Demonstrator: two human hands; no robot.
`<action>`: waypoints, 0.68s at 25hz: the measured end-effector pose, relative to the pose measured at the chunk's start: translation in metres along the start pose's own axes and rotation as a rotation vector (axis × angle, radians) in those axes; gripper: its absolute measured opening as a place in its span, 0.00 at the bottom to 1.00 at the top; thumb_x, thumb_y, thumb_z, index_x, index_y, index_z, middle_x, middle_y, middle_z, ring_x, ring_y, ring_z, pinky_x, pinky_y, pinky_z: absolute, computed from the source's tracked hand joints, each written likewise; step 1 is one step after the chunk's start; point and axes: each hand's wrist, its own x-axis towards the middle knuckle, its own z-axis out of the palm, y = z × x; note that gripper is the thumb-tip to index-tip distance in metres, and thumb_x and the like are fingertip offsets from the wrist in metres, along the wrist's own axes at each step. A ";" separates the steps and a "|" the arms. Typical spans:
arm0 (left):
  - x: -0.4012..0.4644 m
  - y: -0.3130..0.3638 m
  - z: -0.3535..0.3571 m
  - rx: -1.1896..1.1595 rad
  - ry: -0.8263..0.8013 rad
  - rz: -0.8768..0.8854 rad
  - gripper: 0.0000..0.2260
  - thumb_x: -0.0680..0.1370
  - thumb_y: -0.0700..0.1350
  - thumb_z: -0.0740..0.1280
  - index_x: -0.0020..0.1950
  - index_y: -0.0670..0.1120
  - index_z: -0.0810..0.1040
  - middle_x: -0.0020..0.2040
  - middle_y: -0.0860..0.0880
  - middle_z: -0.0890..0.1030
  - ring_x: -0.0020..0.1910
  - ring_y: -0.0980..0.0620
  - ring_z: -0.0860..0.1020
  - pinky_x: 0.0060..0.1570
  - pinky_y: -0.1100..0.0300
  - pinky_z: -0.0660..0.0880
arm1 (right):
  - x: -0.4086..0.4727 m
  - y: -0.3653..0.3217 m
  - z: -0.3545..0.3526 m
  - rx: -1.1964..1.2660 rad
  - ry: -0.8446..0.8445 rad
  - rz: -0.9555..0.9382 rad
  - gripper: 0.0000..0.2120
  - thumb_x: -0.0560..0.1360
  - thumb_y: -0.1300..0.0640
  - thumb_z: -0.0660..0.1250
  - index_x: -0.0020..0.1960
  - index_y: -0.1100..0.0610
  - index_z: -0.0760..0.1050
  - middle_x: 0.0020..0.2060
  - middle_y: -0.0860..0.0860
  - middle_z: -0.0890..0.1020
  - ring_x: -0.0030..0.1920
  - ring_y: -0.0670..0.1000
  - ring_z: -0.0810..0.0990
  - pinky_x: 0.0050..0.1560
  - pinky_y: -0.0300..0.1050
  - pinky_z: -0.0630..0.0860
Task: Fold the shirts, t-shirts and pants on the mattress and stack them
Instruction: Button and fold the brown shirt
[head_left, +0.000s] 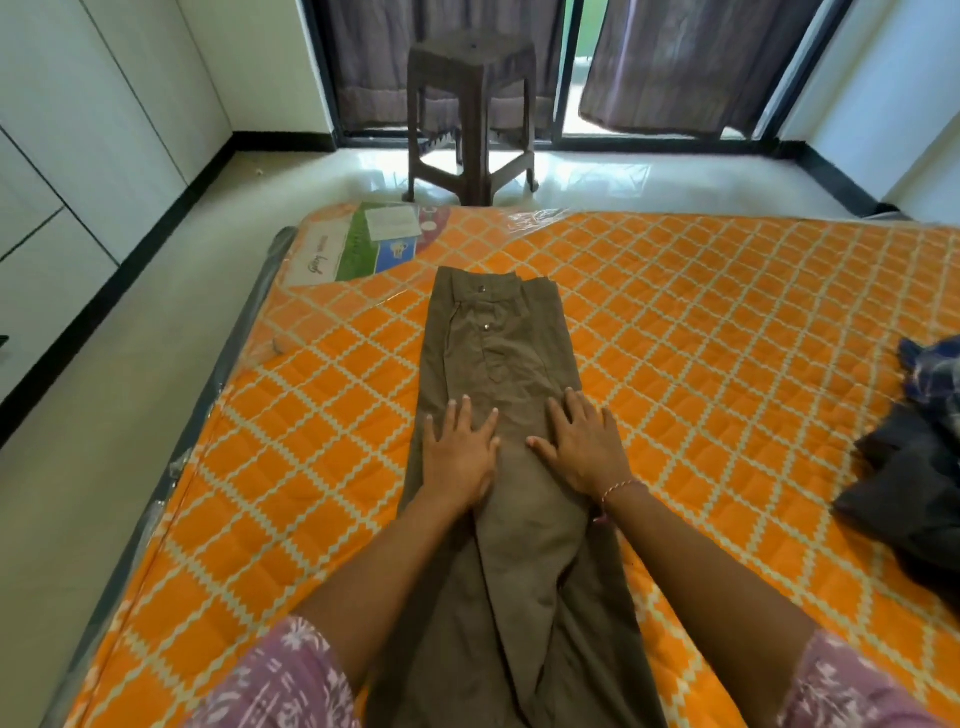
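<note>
The orange quilted mattress (701, 322), wrapped in clear plastic, lies on the floor and carries a pair of olive-brown pants (498, 364) laid lengthwise down its middle, waistband at the far end and legs running back toward the person, one leg folded over the other. A heap of dark, unfolded clothes (914, 457) waits at the right edge, well apart from the pants. A brown plastic stool (470, 109) stands on the floor beyond the mattress. The left hand (460, 454) and right hand (584, 449) both lie flat on the thigh area of the pants, fingers spread and straight, pressing the cloth and gripping nothing. The plastic wrap looks slick, so a hard smoothing stroke could slide the whole garment or shift the top leg off the lower one, leaving a crooked fold; creases pressed in now would carry into the stack.
</note>
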 end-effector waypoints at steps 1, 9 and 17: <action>0.018 -0.013 -0.004 -0.045 -0.015 -0.039 0.24 0.83 0.56 0.47 0.78 0.54 0.48 0.79 0.44 0.46 0.77 0.45 0.45 0.73 0.44 0.46 | 0.016 0.003 -0.003 -0.011 -0.014 0.011 0.37 0.77 0.34 0.48 0.78 0.55 0.49 0.77 0.57 0.52 0.76 0.56 0.51 0.73 0.56 0.52; 0.169 -0.061 -0.047 -1.198 0.299 -0.588 0.35 0.69 0.44 0.76 0.71 0.41 0.65 0.64 0.41 0.74 0.60 0.42 0.74 0.54 0.55 0.72 | 0.163 0.032 -0.018 1.142 0.197 0.482 0.26 0.69 0.45 0.74 0.59 0.63 0.77 0.56 0.63 0.80 0.52 0.58 0.79 0.52 0.50 0.74; 0.211 -0.079 -0.054 -1.615 0.060 -0.561 0.18 0.73 0.35 0.71 0.62 0.36 0.76 0.58 0.38 0.79 0.54 0.39 0.79 0.46 0.52 0.74 | 0.210 0.040 -0.035 1.593 -0.375 0.581 0.15 0.73 0.60 0.70 0.59 0.64 0.76 0.47 0.59 0.82 0.43 0.58 0.80 0.41 0.51 0.77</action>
